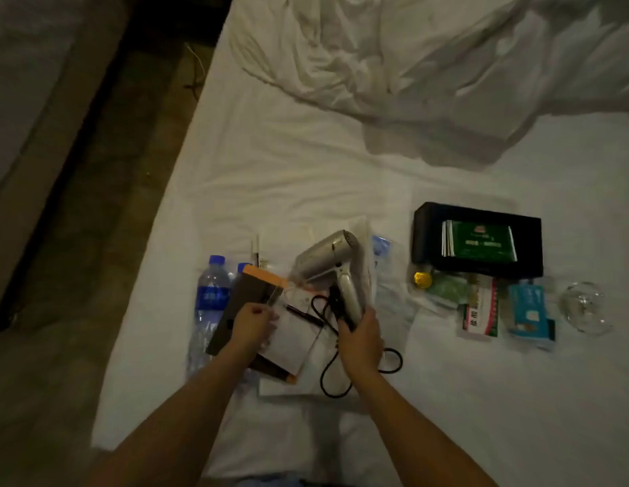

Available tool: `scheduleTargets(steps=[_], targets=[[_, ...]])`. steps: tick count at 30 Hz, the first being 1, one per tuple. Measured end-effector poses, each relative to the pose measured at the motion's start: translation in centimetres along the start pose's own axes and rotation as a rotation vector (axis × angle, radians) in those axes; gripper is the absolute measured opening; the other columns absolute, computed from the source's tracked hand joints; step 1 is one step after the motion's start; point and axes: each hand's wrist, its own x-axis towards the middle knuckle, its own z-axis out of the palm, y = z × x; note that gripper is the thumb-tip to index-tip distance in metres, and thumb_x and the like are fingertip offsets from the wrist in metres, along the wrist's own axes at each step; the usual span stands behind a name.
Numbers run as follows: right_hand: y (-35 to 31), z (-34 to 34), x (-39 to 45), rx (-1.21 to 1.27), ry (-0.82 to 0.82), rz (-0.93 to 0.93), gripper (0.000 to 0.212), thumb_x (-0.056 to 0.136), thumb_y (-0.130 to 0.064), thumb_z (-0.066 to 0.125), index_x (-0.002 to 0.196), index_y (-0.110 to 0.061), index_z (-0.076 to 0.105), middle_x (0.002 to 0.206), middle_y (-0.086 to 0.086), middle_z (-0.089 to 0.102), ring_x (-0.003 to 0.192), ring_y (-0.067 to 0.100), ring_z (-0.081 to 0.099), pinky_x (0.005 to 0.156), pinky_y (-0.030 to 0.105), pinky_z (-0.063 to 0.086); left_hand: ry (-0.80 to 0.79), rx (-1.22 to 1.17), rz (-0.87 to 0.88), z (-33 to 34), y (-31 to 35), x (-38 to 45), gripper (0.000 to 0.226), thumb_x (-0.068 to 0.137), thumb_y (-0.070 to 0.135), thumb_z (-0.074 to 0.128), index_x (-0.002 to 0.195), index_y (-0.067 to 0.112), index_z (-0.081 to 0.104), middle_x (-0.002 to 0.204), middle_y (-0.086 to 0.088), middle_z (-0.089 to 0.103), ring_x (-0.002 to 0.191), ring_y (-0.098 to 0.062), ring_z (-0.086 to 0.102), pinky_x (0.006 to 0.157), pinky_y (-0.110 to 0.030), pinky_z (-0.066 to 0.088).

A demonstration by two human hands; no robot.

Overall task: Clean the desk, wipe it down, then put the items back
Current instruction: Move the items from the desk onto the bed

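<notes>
Desk items lie spread on a white bed sheet (306, 177). My right hand (362, 337) grips the handle of a silver hair dryer (327, 261), whose black cord (341, 374) loops below it. My left hand (251, 326) pinches the edge of a clear acrylic stand (295, 332) with white paper in it, on top of a brown folder with an orange edge (246, 293). A black pen (304, 314) rests on the stand. Two water bottles (209, 304) lie left of the folder.
A black box (429, 240) holding green packets stands at the right. Below it are a yellow-capped item (422, 279), paper sachets (480, 311), a blue packet (529, 311) and a glass (585, 307). A rumpled duvet (429, 65) covers the far bed. Dark floor (105, 205) lies left.
</notes>
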Motion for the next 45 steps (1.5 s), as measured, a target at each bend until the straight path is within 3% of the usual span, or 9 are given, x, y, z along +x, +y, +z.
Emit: scheduleTargets(steps=[5, 12, 14, 16, 19, 23, 28, 36, 45], targets=[[-0.2, -0.8, -0.6, 0.052, -0.061, -0.006, 0.045, 0.088, -0.017, 0.064, 0.127, -0.002, 0.047, 0.122, 0.015, 0.054, 0.112, 0.029, 0.052, 0.089, 0.030, 0.042, 0.018, 0.229, 0.085, -0.9, 0.5, -0.4, 0.021, 0.090, 0.009, 0.057, 0.110, 0.004, 0.058, 0.101, -0.011, 0.060, 0.095, -0.027, 0.057, 0.086, -0.037, 0.046], [-2.6, -5.7, -2.4, -0.172, -0.159, -0.221, 0.036, 0.089, -0.022, 0.062, 0.117, -0.003, 0.050, 0.117, 0.013, 0.049, 0.106, 0.026, 0.051, 0.089, 0.035, 0.048, -0.045, 0.627, 0.318, -5.4, 3.0, -5.2, 0.012, 0.084, 0.013, 0.062, 0.082, 0.020, 0.052, 0.081, 0.003, 0.055, 0.087, -0.018, 0.055, 0.078, -0.028, 0.044], [-4.1, -7.3, -2.9, -0.266, -0.197, -0.311, 0.036, 0.087, -0.023, 0.063, 0.116, -0.006, 0.051, 0.118, 0.012, 0.050, 0.107, 0.025, 0.052, 0.089, 0.033, 0.049, -0.038, 0.762, 0.379, -6.5, 3.6, -7.4, 0.011, 0.084, 0.014, 0.060, 0.094, 0.013, 0.057, 0.089, -0.002, 0.059, 0.089, -0.020, 0.058, 0.077, -0.027, 0.045], [-5.7, -8.6, -3.5, -0.346, -0.232, -0.408, 0.033, 0.087, -0.022, 0.063, 0.114, -0.008, 0.054, 0.119, 0.012, 0.052, 0.108, 0.025, 0.052, 0.089, 0.032, 0.047, -0.007, 0.813, 0.427, -7.6, 4.0, -10.1, 0.015, 0.085, 0.014, 0.058, 0.099, 0.011, 0.057, 0.095, -0.006, 0.061, 0.093, -0.022, 0.059, 0.074, -0.025, 0.042], [-8.1, -9.5, -4.9, -0.401, -0.268, -0.555, 0.038, 0.086, -0.026, 0.065, 0.117, -0.009, 0.053, 0.125, 0.012, 0.052, 0.112, 0.026, 0.052, 0.093, 0.037, 0.047, 0.078, 0.762, 0.488, -9.5, 3.2, -14.0, 0.010, 0.086, 0.020, 0.059, 0.080, 0.017, 0.052, 0.085, -0.005, 0.057, 0.085, -0.023, 0.058, 0.068, -0.024, 0.036], [-10.7, -9.2, -9.6, -0.481, -0.302, -0.701, 0.035, 0.090, -0.024, 0.059, 0.118, -0.004, 0.054, 0.125, 0.016, 0.053, 0.114, 0.030, 0.051, 0.091, 0.032, 0.042, 0.214, 0.730, 0.486, -13.5, -0.6, -18.0, 0.024, 0.088, 0.028, 0.060, 0.106, 0.012, 0.058, 0.102, -0.004, 0.060, 0.090, -0.016, 0.054, 0.074, -0.023, 0.039], [-12.5, -6.4, -17.2, -0.693, -0.406, -0.955, 0.044, 0.087, -0.026, 0.060, 0.125, -0.007, 0.047, 0.126, 0.013, 0.048, 0.114, 0.028, 0.048, 0.092, 0.033, 0.040, 0.383, 0.600, 0.361, -19.4, -7.1, -22.4, 0.035, 0.086, 0.029, 0.064, 0.116, 0.014, 0.056, 0.113, -0.005, 0.060, 0.100, -0.018, 0.056, 0.088, -0.028, 0.046], [-13.7, 4.0, -35.1, -0.954, -0.599, -1.395, 0.045, 0.092, -0.029, 0.057, 0.129, -0.006, 0.046, 0.134, 0.013, 0.044, 0.123, 0.028, 0.043, 0.098, 0.030, 0.036, 0.616, 0.325, 0.152, -27.4, -22.4, -31.7, 0.033, 0.085, 0.023, 0.060, 0.116, 0.012, 0.057, 0.116, -0.003, 0.059, 0.095, -0.013, 0.053, 0.073, -0.020, 0.038], [-1.7, 15.3, -60.7, -1.224, -0.897, -1.765, 0.048, 0.091, -0.031, 0.060, 0.131, -0.008, 0.048, 0.136, 0.012, 0.048, 0.124, 0.026, 0.045, 0.097, 0.027, 0.036, 0.804, -0.021, -0.228, -32.4, -50.1, -47.8, 0.042, 0.087, 0.021, 0.058, 0.127, 0.011, 0.050, 0.122, -0.008, 0.056, 0.110, -0.022, 0.055, 0.084, -0.025, 0.044]])
